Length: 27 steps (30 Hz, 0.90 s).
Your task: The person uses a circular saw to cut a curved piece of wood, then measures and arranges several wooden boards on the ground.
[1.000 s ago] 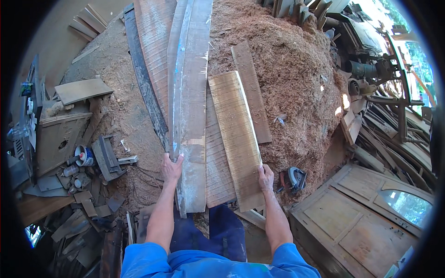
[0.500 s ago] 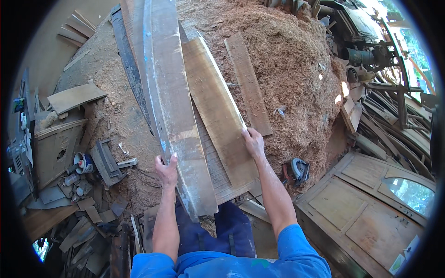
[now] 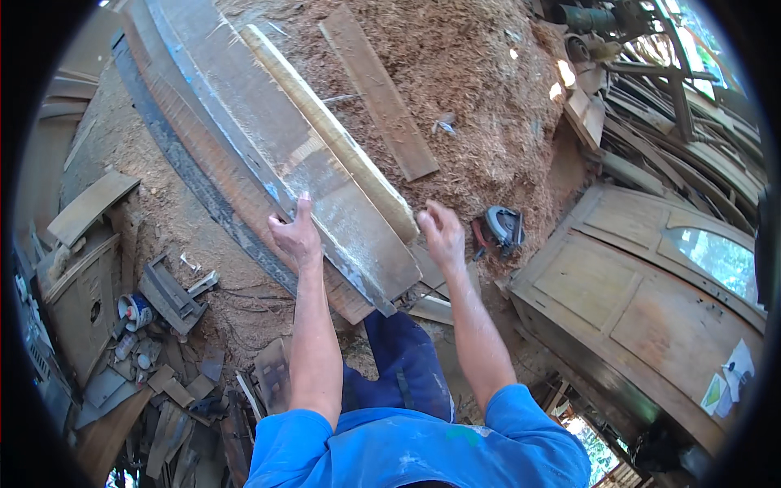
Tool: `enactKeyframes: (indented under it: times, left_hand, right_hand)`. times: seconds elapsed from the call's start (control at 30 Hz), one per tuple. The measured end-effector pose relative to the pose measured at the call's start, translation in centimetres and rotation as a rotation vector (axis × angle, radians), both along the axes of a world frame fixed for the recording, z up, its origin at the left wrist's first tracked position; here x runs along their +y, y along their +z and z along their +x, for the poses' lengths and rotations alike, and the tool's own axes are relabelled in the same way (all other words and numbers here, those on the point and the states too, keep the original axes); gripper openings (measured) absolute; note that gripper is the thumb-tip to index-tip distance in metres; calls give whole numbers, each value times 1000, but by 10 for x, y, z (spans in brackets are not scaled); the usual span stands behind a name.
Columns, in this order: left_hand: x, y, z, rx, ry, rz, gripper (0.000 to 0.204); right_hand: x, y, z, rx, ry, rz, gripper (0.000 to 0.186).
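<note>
My left hand [image 3: 294, 236] grips the near part of a long, pale, paint-streaked board [image 3: 260, 130], thumb on top at its left edge. That board lies over a lighter yellowish board [image 3: 366, 180], whose right strip shows. Under them, on the left, are a rough brown board [image 3: 195, 142] and a dark weathered strip [image 3: 163, 138]. My right hand [image 3: 443, 229] is loosely closed beside the near right end of the yellowish board; whether it grips it is unclear. A separate short plank [image 3: 378, 89] lies on the wood shavings [image 3: 480, 98].
A circular saw [image 3: 503, 229] lies right of my right hand. An old panelled wooden door piece with oval glass [image 3: 594, 276] is at lower right, stacked lumber [image 3: 667, 163] and machinery behind it. Offcuts [image 3: 163, 407], cans [image 3: 130, 313] and board scraps [image 3: 89, 207] fill the left.
The stacked boards now slant toward the upper left, with the pale board covering much of the yellowish one. My left hand sits higher in view; my right hand's fingers have curled differently. The view has shifted.
</note>
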<state>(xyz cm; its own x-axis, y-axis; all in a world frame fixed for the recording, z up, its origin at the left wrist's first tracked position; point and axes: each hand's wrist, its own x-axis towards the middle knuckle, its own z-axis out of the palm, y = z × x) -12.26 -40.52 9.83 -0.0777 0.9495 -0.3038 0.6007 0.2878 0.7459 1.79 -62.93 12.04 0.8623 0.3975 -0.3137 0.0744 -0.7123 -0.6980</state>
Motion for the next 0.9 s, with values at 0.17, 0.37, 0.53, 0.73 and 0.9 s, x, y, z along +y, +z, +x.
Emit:
enactKeyframes:
  times: [0.17,0.37,0.53,0.73,0.9]
  left_hand:
    - [-7,-32,11,13,21,101,75]
    - [-12,-31,22,92,-4,118,72]
    - [-15,-37,25,32,-5,123,69]
    - [-19,-45,26,40,25,133,70]
    - [-21,-38,28,50,-6,70,79]
  right_hand:
    - [-27,-15,-67,-22,4,28,39]
    - [-24,-30,-74,117,-164,92,36]
    - [-31,-50,-77,123,-270,205,34]
    - [-33,-51,-73,166,-365,201,31]
    - [-34,-46,-73,166,-363,199,29]
